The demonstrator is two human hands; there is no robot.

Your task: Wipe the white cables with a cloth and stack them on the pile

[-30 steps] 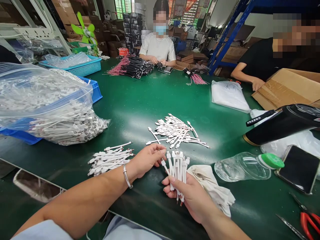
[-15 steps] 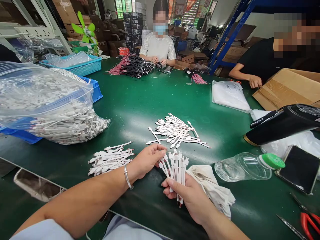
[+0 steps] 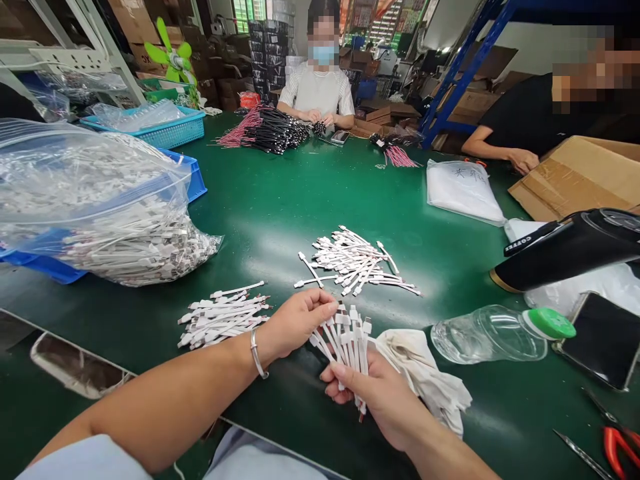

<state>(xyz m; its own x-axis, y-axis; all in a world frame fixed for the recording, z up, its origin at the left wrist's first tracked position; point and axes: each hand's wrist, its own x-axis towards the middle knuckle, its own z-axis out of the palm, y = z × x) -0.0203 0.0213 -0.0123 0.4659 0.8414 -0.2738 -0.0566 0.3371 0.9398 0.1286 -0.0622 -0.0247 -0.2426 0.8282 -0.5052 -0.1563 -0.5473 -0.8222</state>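
Observation:
A fanned bundle of short white cables (image 3: 350, 340) with flat connectors is gripped in my right hand (image 3: 373, 387), thumb across the front. My left hand (image 3: 305, 320) is pinched at the upper left of this bundle, its fingertips on the end of one cable; the fingers partly cover that connector. Beyond my hands lies a loose pile of similar white cables (image 3: 350, 260). Another pile of white cables (image 3: 223, 320) rests left of my left wrist. A crumpled whitish cloth (image 3: 430, 380) lies just right of my right hand.
On the left, a large clear bag of cables (image 3: 140, 240) sits over a blue tray (image 3: 197, 183). To the right are a clear bottle (image 3: 490, 337), a black tumbler (image 3: 565, 250), a phone (image 3: 603, 340) and red-handled pliers (image 3: 617, 440). Two people sit across the green table (image 3: 250, 200).
The bundle's upper ends have tilted slightly left, toward my left fingertips. Both hands stay nearly in place. The co-worker's hand at the right has shifted a little toward the cardboard box.

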